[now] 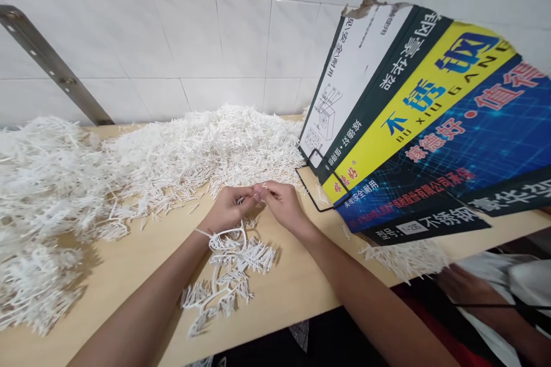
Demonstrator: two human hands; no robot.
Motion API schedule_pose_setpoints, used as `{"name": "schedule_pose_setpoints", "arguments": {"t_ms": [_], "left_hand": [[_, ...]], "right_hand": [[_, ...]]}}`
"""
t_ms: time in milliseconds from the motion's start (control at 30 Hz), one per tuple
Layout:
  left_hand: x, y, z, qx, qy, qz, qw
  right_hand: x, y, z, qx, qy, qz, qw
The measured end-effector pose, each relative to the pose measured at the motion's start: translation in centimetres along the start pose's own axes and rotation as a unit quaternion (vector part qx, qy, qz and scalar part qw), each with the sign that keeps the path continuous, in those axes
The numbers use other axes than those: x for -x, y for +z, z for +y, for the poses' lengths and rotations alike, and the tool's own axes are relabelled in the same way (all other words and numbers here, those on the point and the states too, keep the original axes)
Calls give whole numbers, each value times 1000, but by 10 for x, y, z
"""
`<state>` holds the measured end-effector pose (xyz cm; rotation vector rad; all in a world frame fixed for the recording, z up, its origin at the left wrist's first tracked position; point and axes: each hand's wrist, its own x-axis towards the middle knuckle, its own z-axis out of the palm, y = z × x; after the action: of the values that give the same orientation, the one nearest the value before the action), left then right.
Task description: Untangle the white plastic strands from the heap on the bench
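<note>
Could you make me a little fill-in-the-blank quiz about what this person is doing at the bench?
1. The left hand and right hand meet over a comb-like plastic strip coloured ____.
2. The loose pile of sticks lies on a ____ table.
3. The printed cardboard box leans on the person's ____ side.
4. The wall behind is covered in white ____.

Missing words: white; wooden; right; tiles

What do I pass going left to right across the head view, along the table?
Big heap of white plastic pieces → left hand → right hand, fingertips meeting on a small white piece → black wire stand → printed cardboard box.
</note>
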<state>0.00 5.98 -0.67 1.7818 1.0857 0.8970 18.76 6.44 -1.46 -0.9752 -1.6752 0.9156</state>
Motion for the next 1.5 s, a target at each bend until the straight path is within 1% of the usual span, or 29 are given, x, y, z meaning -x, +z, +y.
{"name": "schedule_pose_setpoints", "arguments": {"t_ms": [33,100,167,233,267,300,367,400,433,467,533,567,600,733,867,933,1000,1067,1133,1200,1300,1333,1367,1467,1500], "left_hand": [[0,0,1,-1,4,-13,1000],[-1,0,3,2,7,-31,999],[-2,0,5,14,6,-35,999],[-1,-1,7,26,0,-35,999],[0,-2,8,32,-3,-35,999],[1,-2,8,37,-6,-38,999],[4,-4,10,47,-9,-48,998],[5,-4,11,50,-11,-49,997],[6,-4,12,51,-15,-44,998],[6,-4,13,50,-17,-32,998],[5,-4,14,43,-16,5,999],[3,-3,14,40,-13,24,999],[2,-3,14,38,-10,38,999],[0,-2,6,31,-16,68,997],[0,-3,1,58,-25,75,995],[0,-3,1,71,-32,63,995],[0,-4,3,68,-33,26,997],[-1,-3,6,65,-23,-16,997],[-2,-3,8,71,-15,-42,996],[-2,-2,11,82,-19,-52,995],[-2,-1,14,89,-26,-49,994],[-1,-1,15,90,-24,-45,995],[0,-1,15,93,-23,-39,995],[3,-3,13,117,-32,-20,992],[4,-4,11,127,-39,-9,991]], "right_hand": [[1,1,2,8,16,15,1000],[3,3,5,-8,42,51,998],[5,5,6,-47,59,81,994],[5,6,7,-83,72,92,990],[4,6,8,-107,81,108,985],[3,5,10,-136,91,136,977],[-1,4,13,-195,108,213,951],[-3,3,14,-208,110,236,943],[-4,2,14,-201,106,232,946],[-5,2,14,-172,95,200,960],[-4,3,11,-92,63,110,988],[-3,3,9,-61,49,76,994],[-2,3,6,-43,39,56,997],[2,-1,-4,-32,9,29,999],[4,0,-5,33,-36,2,999],[3,2,-1,45,-34,16,998],[3,3,4,22,-3,33,999],[3,3,7,-36,46,38,998],[4,3,7,-104,87,44,990],[5,4,5,-152,109,57,981],[4,4,2,-176,113,70,975],[3,4,3,-183,112,84,973],[1,3,5,-196,115,110,968],[-5,-1,12,-220,128,234,938],[-6,-2,13,-205,126,249,938]]}}
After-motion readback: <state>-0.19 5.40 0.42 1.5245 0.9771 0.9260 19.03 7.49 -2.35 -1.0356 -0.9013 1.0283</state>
